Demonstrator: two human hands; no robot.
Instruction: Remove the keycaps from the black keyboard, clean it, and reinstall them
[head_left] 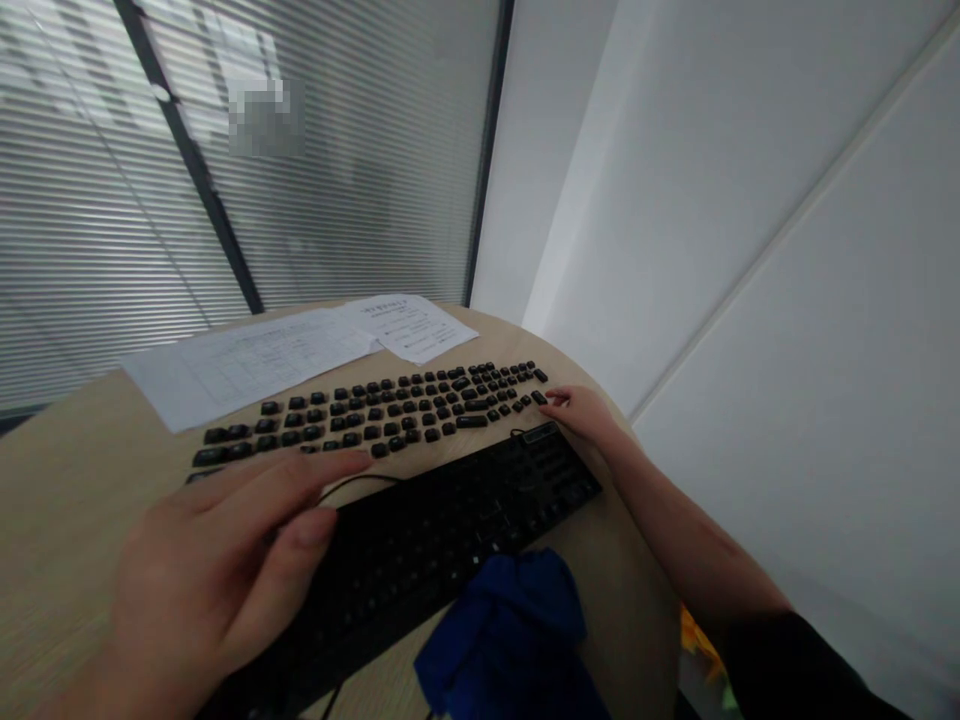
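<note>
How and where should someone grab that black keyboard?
Probably by its short right end, from the right, thumb on top, fingers under the edge. The black keyboard is long and flat; that end is in view, while the left hand hides part of the other and the blue cloth crowds the near edge.

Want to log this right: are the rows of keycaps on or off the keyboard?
Off: the keycaps lie on the table, beyond the keyboard. Whether others remain on it, I cannot tell; it is too dark.
</note>
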